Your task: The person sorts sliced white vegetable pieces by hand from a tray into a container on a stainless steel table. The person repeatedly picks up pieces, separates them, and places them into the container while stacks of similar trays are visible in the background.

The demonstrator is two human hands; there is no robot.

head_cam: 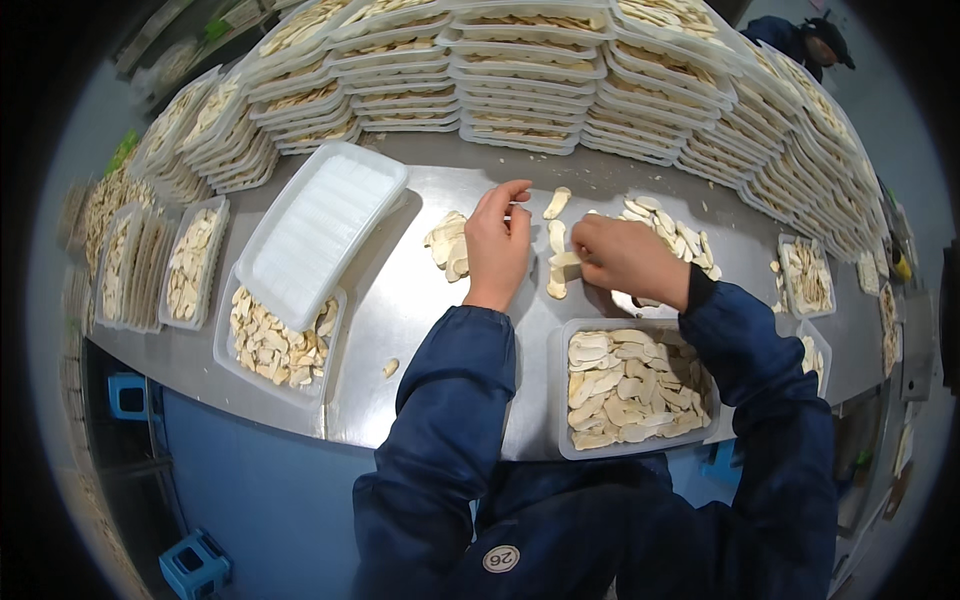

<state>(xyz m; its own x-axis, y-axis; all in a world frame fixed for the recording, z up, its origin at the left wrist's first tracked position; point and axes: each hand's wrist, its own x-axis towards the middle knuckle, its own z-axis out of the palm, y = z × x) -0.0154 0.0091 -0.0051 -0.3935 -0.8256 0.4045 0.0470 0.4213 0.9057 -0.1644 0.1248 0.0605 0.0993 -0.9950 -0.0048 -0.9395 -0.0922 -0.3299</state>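
Observation:
My right hand (626,259) grips a pale mushroom slice (565,259) between thumb and fingers, over a short column of slices (556,236) on the steel table. To its left, my left hand (501,244) is raised with bent fingers apart, holding nothing that shows. Just left of that hand lies a small pile of slices (448,244). Behind my right hand more slices (679,238) are spread out, partly hidden by it. Close to my body, a plastic tray of slices (637,386) stands below my right forearm.
Tall stacks of filled trays (525,82) curve along the table's back. At left, an empty white tray (322,225) rests tilted on a tray of mushroom pieces (277,337). More filled trays (193,266) stand farther left and at right (808,277). A person (802,45) is beyond the stacks.

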